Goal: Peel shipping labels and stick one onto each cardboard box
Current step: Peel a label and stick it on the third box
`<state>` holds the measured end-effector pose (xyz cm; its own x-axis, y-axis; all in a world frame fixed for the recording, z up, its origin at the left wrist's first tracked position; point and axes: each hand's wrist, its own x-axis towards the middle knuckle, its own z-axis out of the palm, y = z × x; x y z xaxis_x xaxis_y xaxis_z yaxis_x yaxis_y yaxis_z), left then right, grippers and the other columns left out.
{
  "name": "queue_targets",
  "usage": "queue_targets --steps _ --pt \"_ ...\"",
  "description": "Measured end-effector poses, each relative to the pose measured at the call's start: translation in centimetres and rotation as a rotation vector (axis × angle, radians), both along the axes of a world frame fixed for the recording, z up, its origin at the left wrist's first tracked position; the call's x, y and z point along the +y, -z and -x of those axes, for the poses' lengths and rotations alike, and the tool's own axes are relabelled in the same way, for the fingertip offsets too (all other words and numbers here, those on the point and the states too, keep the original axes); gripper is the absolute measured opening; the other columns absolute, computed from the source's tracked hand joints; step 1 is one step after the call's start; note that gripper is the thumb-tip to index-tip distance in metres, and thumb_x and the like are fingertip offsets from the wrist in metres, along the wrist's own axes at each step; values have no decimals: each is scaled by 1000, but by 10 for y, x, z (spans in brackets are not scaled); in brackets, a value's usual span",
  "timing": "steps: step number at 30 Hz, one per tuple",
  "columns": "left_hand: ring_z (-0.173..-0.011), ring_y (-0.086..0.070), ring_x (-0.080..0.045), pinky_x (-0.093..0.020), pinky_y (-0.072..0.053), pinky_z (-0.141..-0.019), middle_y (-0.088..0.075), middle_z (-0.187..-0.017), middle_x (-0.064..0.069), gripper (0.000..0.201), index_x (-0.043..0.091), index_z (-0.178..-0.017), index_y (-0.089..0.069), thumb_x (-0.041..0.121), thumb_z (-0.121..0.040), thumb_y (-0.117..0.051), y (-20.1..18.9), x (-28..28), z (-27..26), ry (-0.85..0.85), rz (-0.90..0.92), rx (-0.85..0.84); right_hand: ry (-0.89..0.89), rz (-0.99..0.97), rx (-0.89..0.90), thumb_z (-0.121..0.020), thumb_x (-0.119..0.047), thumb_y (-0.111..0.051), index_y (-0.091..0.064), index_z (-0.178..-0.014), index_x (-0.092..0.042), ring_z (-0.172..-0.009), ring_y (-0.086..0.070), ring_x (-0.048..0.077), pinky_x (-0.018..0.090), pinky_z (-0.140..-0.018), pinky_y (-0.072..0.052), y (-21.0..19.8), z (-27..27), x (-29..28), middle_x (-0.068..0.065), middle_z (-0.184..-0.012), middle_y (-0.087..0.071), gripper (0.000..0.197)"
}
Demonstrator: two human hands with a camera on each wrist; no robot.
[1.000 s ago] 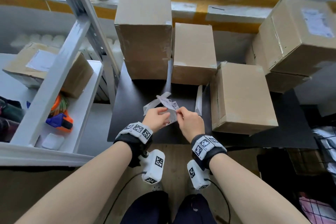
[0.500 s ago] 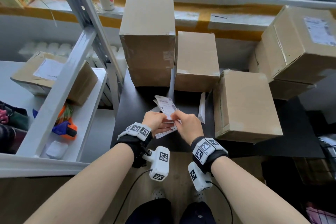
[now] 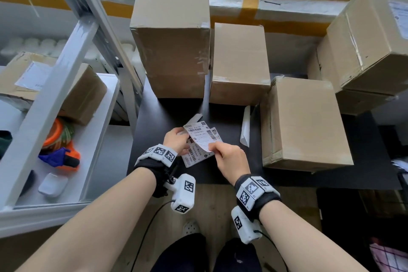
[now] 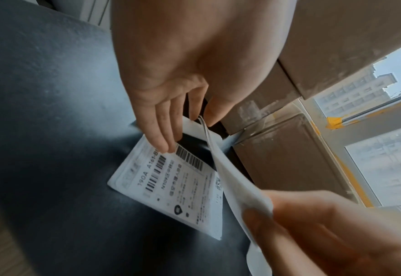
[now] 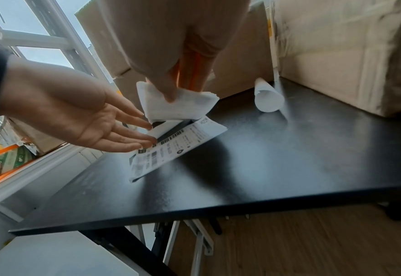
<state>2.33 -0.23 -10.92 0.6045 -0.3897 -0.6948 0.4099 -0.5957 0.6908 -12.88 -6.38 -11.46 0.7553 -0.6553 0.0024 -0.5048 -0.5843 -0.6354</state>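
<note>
A shipping label (image 3: 199, 137) is lifted at a slant above the near middle of the black table (image 3: 225, 168), half peeled from its backing. The right hand (image 3: 231, 161) pinches its near corner between thumb and forefinger. The left hand (image 3: 175, 141) has its fingers straight, their tips pressing on the far end of the label sheet (image 4: 178, 190) lying flat on the table, with the thumb against the lifted label's far edge. A rolled white backing strip (image 3: 245, 127) lies just right of the hands, beside the near right cardboard box (image 3: 304, 123). Farther back stand a middle box (image 3: 239, 62) and, to its left, a tall stack of boxes (image 3: 172, 28); two more stacked boxes (image 3: 366, 44) sit at the far right. On the white shelf (image 3: 92, 139) to the left are a labelled box (image 3: 84, 95) and an orange and blue tape dispenser (image 3: 64, 157).
</note>
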Motion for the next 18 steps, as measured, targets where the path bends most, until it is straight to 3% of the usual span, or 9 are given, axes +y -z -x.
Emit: queue_targets --steps 6,13,16,18 --pt "-67 -61 -17 -15 -50 -44 -62 -106 -12 34 10 -125 -56 15 -92 -54 7 -9 -14 7 4 -65 34 -84 -4 -80 -1 -57 -66 -84 -10 -85 -67 35 42 -71 -55 12 12 -3 8 -92 -74 14" --pt "-66 -61 -19 -25 -55 -62 -62 -80 -9 24 -1 -109 -61 15 -92 -58 0 -17 -10 -75 59 56 -6 -177 34 -82 1 -49 -57 -89 -10 -98 -65 34 42 -79 -52 17 18 -5 6 -108 -71 15" --pt "-70 -62 -21 -33 -59 -70 -64 -78 -8 27 -2 -101 -68 20 -85 -67 3 -16 -9 2 -13 -76 -34 -219 87 -83 -1 -48 -56 -97 -12 -99 -63 33 41 -81 -50 15 18 -7 6 -107 -69 20" --pt "-78 -63 -21 -35 -57 -81 -66 -79 -6 23 4 -94 -74 22 -81 -71 3 -13 -9 67 -55 -238 -78 -255 157 -83 -8 -56 -54 -114 -13 -105 -60 27 39 -87 -49 8 16 -8 4 -114 -64 31"
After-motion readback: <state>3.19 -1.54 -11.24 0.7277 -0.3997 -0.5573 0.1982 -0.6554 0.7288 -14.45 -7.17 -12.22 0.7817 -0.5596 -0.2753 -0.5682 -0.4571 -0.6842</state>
